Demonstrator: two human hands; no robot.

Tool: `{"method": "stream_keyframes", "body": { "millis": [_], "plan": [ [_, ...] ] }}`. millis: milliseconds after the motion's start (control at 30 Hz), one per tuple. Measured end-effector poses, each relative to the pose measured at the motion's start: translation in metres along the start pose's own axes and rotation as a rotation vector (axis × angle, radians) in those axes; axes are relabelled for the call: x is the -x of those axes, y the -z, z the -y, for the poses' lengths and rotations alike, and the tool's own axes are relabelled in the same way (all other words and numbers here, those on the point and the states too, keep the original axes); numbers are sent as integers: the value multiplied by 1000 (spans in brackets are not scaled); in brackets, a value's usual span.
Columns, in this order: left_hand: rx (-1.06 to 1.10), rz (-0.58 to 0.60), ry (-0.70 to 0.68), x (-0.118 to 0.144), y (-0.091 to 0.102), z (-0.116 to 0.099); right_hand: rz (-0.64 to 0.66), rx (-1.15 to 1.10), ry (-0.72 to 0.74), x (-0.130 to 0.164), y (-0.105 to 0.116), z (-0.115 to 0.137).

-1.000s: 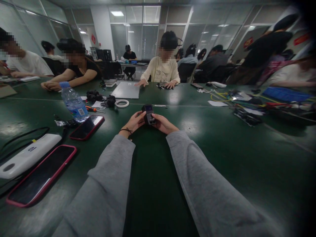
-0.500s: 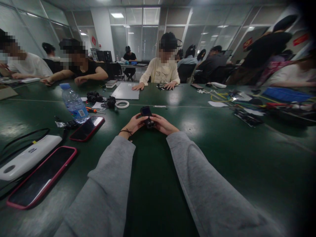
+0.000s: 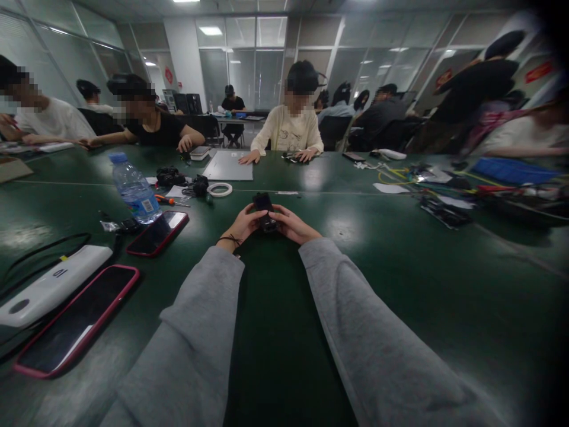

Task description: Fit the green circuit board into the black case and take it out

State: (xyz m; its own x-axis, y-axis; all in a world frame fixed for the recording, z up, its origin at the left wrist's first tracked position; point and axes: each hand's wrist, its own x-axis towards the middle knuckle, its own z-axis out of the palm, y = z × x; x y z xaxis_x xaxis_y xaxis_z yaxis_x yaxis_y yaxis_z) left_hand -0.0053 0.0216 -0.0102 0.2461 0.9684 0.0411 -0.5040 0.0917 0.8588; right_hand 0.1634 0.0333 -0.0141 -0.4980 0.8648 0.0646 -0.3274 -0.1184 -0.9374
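Observation:
Both my hands hold a small black box-like device (image 3: 263,204) just above the green table (image 3: 400,267), straight ahead of me. My left hand (image 3: 242,225) grips its left side, with a dark band on the wrist. My right hand (image 3: 291,224) wraps its right side and lower part, fingers curled over it. Grey sleeves cover both forearms. The device's lower half is hidden by my fingers.
To the left lie a water bottle (image 3: 133,188), a red-cased phone (image 3: 157,232), a pink-cased phone (image 3: 75,320) and a white power bank (image 3: 51,286). Beyond the device are a white tape ring (image 3: 220,189), black parts and a laptop (image 3: 229,166). Several people sit around the table.
The device has tipped back and sunk a little lower in my hands. The person at the far left has shifted an arm along the table.

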Motion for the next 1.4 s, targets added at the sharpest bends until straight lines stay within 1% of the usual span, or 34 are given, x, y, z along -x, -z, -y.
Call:
{"method": "stream_keyframes", "body": {
  "millis": [100, 200, 300, 400, 500, 567, 667, 833, 933, 1100, 1200, 1300, 1400],
  "plan": [
    [-12, 31, 4, 1, 0, -2, 1, -30, -9, 0, 1, 0],
    [-7, 76, 51, 3, 0, -4, 10, -61, -36, 1, 2, 1],
    [-5, 56, 81, 3, 1, -5, 32, -77, -62, 4, 1, 3],
    [-21, 43, 74, 2, 2, -3, 43, -88, -83, 6, -1, 3],
    [-23, 31, 50, 2, 2, 0, 20, -81, -79, 7, -5, 3],
    [-12, 15, 32, 3, 0, 1, -23, -52, -52, 7, -10, 2],
    [22, -22, -2, 6, -5, 2, -133, 71, 6, 9, -21, -3],
    [40, -179, -49, 16, -11, 4, -302, 355, 225, 14, -44, -20],
    [23, -249, -74, 26, -13, 7, -366, 494, 254, 21, -55, -31],
    [21, -327, -113, 47, -19, 12, -425, 629, 330, 45, -75, -34],
    [59, -384, -65, 60, -23, 14, -450, 699, 376, 61, -88, -30],
    [106, -391, -31, 71, -25, 14, -437, 790, 413, 74, -100, -28],
    [137, -400, -9, 77, -24, 13, -431, 873, 414, 84, -109, -27]
  ]
}}
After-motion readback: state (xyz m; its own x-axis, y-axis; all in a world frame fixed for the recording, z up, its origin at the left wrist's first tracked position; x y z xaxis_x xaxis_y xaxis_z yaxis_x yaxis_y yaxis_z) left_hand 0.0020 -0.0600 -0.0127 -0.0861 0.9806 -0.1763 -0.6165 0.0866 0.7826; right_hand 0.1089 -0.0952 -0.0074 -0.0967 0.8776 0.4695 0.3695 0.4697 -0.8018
